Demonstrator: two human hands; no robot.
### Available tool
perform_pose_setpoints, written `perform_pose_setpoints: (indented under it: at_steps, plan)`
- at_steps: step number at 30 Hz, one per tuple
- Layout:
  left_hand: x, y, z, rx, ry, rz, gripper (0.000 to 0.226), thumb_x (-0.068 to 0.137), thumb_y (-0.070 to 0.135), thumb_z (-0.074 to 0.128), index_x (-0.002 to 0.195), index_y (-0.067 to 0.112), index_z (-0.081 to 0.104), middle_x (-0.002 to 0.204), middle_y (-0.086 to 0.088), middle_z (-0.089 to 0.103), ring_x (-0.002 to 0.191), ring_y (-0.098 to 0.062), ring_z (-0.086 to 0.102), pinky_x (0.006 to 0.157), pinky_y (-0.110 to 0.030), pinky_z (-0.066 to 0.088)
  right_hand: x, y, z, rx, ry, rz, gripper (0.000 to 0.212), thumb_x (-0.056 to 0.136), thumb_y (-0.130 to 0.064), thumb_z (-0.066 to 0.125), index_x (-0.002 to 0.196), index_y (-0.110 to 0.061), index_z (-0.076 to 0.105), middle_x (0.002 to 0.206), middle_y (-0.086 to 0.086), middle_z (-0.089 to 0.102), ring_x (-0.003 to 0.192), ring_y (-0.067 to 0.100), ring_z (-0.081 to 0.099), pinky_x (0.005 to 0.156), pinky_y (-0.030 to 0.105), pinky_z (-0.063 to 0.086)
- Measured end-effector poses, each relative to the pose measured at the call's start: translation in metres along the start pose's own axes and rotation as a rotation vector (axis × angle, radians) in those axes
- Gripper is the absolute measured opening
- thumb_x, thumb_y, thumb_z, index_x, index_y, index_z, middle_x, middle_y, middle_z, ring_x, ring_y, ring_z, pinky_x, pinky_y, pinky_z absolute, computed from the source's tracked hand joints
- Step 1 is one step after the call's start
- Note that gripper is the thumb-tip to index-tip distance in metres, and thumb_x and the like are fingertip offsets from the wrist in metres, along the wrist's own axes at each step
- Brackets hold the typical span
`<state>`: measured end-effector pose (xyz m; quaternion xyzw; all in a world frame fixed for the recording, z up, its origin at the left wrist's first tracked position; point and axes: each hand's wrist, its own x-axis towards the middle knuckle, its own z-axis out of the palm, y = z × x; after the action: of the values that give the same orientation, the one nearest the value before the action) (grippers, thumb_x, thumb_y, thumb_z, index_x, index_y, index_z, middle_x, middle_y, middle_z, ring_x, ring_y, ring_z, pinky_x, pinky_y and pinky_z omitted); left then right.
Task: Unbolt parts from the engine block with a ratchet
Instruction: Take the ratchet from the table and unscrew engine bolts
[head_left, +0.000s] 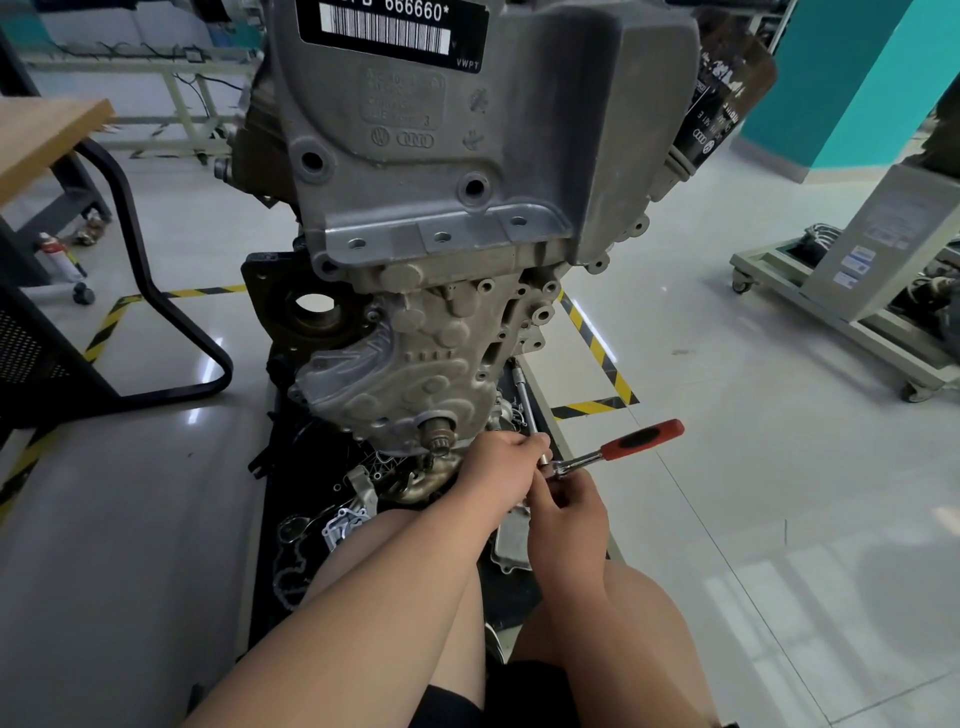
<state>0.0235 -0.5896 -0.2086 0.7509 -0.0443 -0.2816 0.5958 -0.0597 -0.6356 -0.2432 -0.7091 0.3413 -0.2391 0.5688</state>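
Down at the foot of the grey cast-metal engine block (441, 182) sits the steel ratchet with a red-and-black handle (641, 440), its handle jutting free to the right. Our left hand (498, 467) curls round the chrome extension bar (527, 405) at the ratchet head, and our right hand (566, 509) pinches that head from below.

Out to the right of the grip, the steel ratchet (615, 450) shows a red handle with a black inlay and a chrome shank. The slim extension bar (525, 400) rising from the grip is silver. Above it, the cast-metal engine block (447, 208) is dull grey, its black label (393, 28) printed with white barcode stripes. Yellow-and-black striped tape (597, 353) crosses the pale floor tiles (727, 364) beyond.
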Motion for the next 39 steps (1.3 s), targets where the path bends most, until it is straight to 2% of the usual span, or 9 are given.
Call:
perform_pose_setpoints:
  at_steps: [5, 9, 14, 17, 21, 27, 33, 37, 39]
  plan:
    - [0.0004, 0.0012, -0.0016, 0.033, 0.006, -0.021, 0.031, 0.09, 0.038, 0.059, 0.069, 0.017, 0.069, 0.044, 0.012, 0.054, 0.037, -0.003, 0.046, 0.039, -0.013, 0.033, -0.0001, -0.001, 0.0026, 0.049, -0.027, 0.048, 0.032, 0.097, -0.042, 0.053, 0.07, -0.025, 0.057, 0.057, -0.015, 0.059, 0.054, 0.002, 0.052, 0.057, 0.023, 0.04]
    - [0.0005, 0.0005, -0.0002, 0.058, -0.012, -0.012, 0.033, 0.091, 0.041, 0.058, 0.076, 0.014, 0.07, 0.055, 0.008, 0.061, 0.047, -0.006, 0.053, 0.048, -0.016, 0.041, 0.0014, -0.003, 0.0038, 0.118, -0.063, 0.129, 0.056, 0.099, -0.05, 0.039, 0.057, -0.016, 0.053, 0.051, 0.0, 0.05, 0.054, 0.019, 0.046, 0.057, 0.035, 0.039]
    - [0.0014, -0.0009, 0.001, 0.071, 0.009, 0.005, 0.032, 0.093, 0.036, 0.056, 0.08, 0.011, 0.069, 0.044, 0.01, 0.055, 0.039, -0.006, 0.049, 0.046, -0.016, 0.042, 0.0022, -0.0039, 0.0013, 0.098, -0.181, 0.276, 0.074, 0.101, -0.055, 0.019, 0.058, -0.007, 0.055, 0.046, 0.005, 0.053, 0.04, 0.013, 0.048, 0.039, 0.019, 0.036]
    - [0.0025, -0.0025, 0.0015, 0.056, 0.029, 0.014, 0.032, 0.093, 0.034, 0.057, 0.082, 0.007, 0.07, 0.041, 0.01, 0.051, 0.044, -0.009, 0.05, 0.059, -0.027, 0.051, 0.003, -0.0053, 0.0015, 0.088, -0.229, 0.32, 0.08, 0.101, -0.055, 0.013, 0.05, -0.011, 0.055, 0.046, 0.007, 0.053, 0.04, 0.014, 0.047, 0.039, 0.019, 0.035]
    - [0.0046, -0.0049, 0.0021, 0.064, 0.051, 0.036, 0.036, 0.092, 0.034, 0.058, 0.085, 0.0, 0.068, 0.047, 0.008, 0.054, 0.049, -0.011, 0.052, 0.06, -0.03, 0.054, 0.0035, -0.006, 0.0014, 0.111, -0.238, 0.311, 0.081, 0.103, -0.052, 0.015, 0.041, -0.02, 0.055, 0.045, 0.006, 0.052, 0.04, 0.016, 0.047, 0.04, 0.019, 0.035]
    - [0.0051, -0.0055, 0.0025, 0.104, 0.069, 0.052, 0.034, 0.092, 0.035, 0.059, 0.071, 0.011, 0.069, 0.053, 0.009, 0.06, 0.045, -0.003, 0.052, 0.049, -0.017, 0.042, 0.0019, -0.0016, 0.0023, 0.092, -0.059, 0.144, 0.045, 0.098, -0.046, 0.049, 0.065, -0.015, 0.054, 0.049, -0.008, 0.054, 0.05, 0.01, 0.049, 0.055, 0.028, 0.04]
    - [0.0066, -0.0064, 0.0034, 0.117, 0.084, 0.052, 0.034, 0.091, 0.038, 0.059, 0.081, 0.007, 0.069, 0.063, -0.002, 0.057, 0.058, -0.015, 0.049, 0.057, -0.025, 0.039, 0.0025, -0.0003, -0.0012, 0.027, 0.032, 0.021, 0.024, 0.09, -0.027, 0.068, 0.073, -0.017, 0.054, 0.06, -0.008, 0.057, 0.052, -0.003, 0.05, 0.051, 0.01, 0.038]
    - [0.0064, -0.0066, 0.0045, 0.044, 0.068, 0.039, 0.037, 0.09, 0.035, 0.061, 0.084, -0.001, 0.07, 0.071, -0.012, 0.069, 0.068, -0.021, 0.062, 0.07, -0.035, 0.052, 0.0022, 0.0009, -0.0006, 0.02, 0.057, 0.003, 0.028, 0.087, -0.024, 0.071, 0.071, -0.016, 0.05, 0.059, -0.007, 0.054, 0.051, -0.003, 0.048, 0.051, 0.009, 0.037]
    - [0.0071, -0.0071, 0.0036, 0.054, 0.077, 0.04, 0.036, 0.089, 0.035, 0.062, 0.08, 0.002, 0.07, 0.063, -0.005, 0.067, 0.062, -0.015, 0.06, 0.067, -0.031, 0.05, 0.0027, 0.0012, -0.0003, 0.03, 0.041, 0.003, 0.026, 0.088, -0.025, 0.07, 0.071, -0.017, 0.052, 0.056, -0.008, 0.055, 0.051, -0.002, 0.048, 0.05, 0.008, 0.037]
